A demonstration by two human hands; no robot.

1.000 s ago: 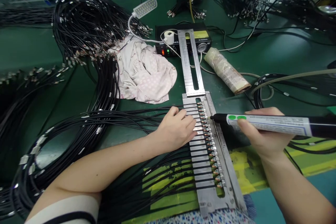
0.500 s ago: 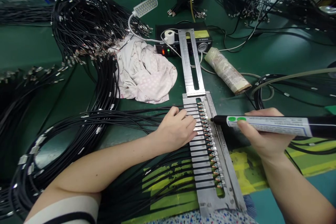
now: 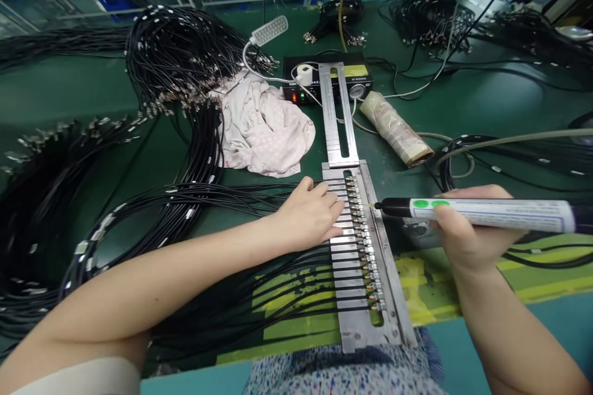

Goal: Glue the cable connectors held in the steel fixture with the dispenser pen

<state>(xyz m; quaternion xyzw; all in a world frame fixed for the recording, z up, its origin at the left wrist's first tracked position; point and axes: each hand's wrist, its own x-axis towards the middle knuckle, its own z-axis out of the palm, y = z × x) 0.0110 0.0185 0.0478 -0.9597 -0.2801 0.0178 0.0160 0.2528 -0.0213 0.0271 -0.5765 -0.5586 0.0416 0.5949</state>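
Note:
A slotted metal fixture lies on the green bench in front of me, with several black cables clamped side by side and their small connector tips lined up in the slot. My left hand lies flat over the cables and the fixture's left bars, fingers stretched out. My right hand is closed around a long dispenser syringe with green dots on its label. Its black nozzle points left at the connector row, close to one of the upper tips.
Big bundles of black cables fill the left and far side. A crumpled pale cloth, a black controller box with lit lamps, a small gooseneck LED lamp and a wrapped roll lie behind the fixture. Yellow-green tape marks the front edge.
The view has tilted and pulled back, so everything sits slightly higher and smaller. The syringe tip stays at the upper connectors; my left hand keeps pressing on the cables.

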